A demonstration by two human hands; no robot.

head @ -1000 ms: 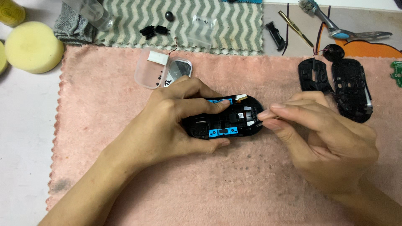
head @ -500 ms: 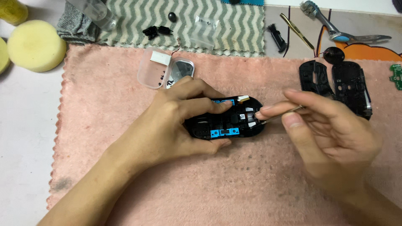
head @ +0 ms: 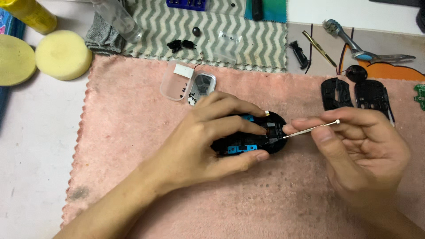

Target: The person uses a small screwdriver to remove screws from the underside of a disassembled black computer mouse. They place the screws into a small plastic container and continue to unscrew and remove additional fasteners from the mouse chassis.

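My left hand grips a black computer-mouse base with blue parts inside, pressing it onto a pink towel. Its fingers cover most of the base. My right hand pinches a thin metal pick tool between thumb and fingers. The tool's tip touches the inside of the base at its right end.
Two black mouse shell pieces lie at the right on the towel. An open clear case with tiny screws sits above my left hand. Yellow sponges, a chevron cloth, scissors and a toothbrush lie at the back.
My right hand has drawn back to the right and rolled, so the thin metal tool now shows fully. The left hand stays on the mouse base.
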